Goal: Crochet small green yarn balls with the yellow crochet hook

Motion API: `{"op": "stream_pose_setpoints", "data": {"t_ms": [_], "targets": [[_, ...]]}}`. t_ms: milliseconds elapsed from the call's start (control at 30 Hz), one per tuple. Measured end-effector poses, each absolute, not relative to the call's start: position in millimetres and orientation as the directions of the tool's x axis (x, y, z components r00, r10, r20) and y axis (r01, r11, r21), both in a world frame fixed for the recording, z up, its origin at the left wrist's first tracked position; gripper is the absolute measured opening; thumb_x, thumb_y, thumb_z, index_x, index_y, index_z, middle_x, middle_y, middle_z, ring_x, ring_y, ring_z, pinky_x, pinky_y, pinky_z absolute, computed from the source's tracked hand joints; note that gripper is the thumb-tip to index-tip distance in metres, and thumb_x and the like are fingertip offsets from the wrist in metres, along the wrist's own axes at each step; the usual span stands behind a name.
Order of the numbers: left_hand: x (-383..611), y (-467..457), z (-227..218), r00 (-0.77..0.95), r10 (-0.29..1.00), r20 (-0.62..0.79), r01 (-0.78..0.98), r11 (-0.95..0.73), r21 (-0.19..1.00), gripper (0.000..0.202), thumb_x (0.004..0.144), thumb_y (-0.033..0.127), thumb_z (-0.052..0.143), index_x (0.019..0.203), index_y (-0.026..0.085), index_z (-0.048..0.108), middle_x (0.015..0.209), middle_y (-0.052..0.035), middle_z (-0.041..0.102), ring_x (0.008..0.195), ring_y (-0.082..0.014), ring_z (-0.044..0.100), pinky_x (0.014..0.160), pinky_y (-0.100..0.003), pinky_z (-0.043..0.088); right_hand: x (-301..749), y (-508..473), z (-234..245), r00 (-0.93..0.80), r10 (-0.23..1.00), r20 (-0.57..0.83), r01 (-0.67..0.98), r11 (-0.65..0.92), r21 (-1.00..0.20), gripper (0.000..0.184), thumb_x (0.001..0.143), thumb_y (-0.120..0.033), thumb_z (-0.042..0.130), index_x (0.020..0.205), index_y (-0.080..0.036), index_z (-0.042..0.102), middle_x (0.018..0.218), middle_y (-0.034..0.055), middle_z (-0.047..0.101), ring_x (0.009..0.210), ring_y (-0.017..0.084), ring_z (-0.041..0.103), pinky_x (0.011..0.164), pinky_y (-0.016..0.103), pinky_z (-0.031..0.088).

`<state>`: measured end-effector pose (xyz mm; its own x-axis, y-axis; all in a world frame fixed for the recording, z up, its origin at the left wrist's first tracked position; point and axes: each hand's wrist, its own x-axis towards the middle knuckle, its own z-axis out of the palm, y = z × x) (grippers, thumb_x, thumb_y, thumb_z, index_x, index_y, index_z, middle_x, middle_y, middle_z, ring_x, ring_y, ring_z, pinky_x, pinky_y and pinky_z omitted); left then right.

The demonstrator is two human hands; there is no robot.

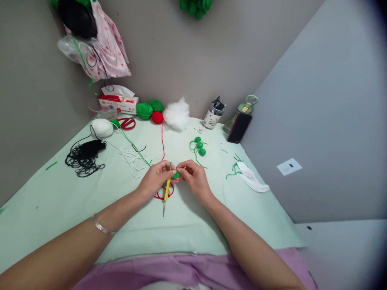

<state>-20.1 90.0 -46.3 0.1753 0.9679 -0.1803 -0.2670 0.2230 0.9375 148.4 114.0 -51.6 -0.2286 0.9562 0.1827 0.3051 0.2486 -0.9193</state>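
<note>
Close together above the table, both my hands pinch a small green crochet piece (176, 175). My left hand (157, 176) is closed on its left side, and a crochet hook with a yellow grip (167, 190) is tucked in these fingers, its metal end pointing down toward me. My right hand (195, 177) has thumb and forefinger closed on the piece's right edge. Fingers hide most of it. Thin red loops (172, 191) show below the hands; I cannot tell what they belong to. Green yarn (133, 144) runs from the back left to my left hand.
Black yarn (87, 155), a white yarn ball (102, 128) and red-handled scissors (127, 123) lie left. Behind are green balls (144, 110), a red ball (157, 117) and white stuffing (177, 114). Small green balls (200, 145), a phone (240, 128) and white cloth (252, 178) are right.
</note>
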Motion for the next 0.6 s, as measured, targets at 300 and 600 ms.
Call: {"op": "stream_pose_setpoints", "data": {"t_ms": [300,600], "targets": [[-17.8,89.0,-48.4,0.160,0.968,-0.196,-0.310,0.237,0.921,0.034,0.069,0.033,0.089,0.082,0.019,0.062,0.073,0.0036,0.069,0.064,-0.0153,0.073,0.064,-0.029,0.063,146.0,116.2,-50.9,-0.224,0.972,0.065,0.147,0.100,-0.984,0.018,0.079,-0.037,0.073,0.080,-0.020,0.067,0.069,-0.0001,0.065,0.056,0.013,0.056,0.053,0.026,0.047],[-20.2,87.1,-43.6,0.142,0.964,-0.224,-0.328,0.259,0.908,0.037,0.073,0.034,0.087,0.099,0.020,0.064,0.084,0.0037,0.067,0.058,-0.0145,0.073,0.054,-0.026,0.060,149.4,111.3,-45.2,-0.263,0.958,0.115,0.202,0.172,-0.964,0.015,0.086,-0.035,0.068,0.085,-0.020,0.068,0.074,-0.0002,0.066,0.061,0.014,0.059,0.060,0.028,0.051]]}}
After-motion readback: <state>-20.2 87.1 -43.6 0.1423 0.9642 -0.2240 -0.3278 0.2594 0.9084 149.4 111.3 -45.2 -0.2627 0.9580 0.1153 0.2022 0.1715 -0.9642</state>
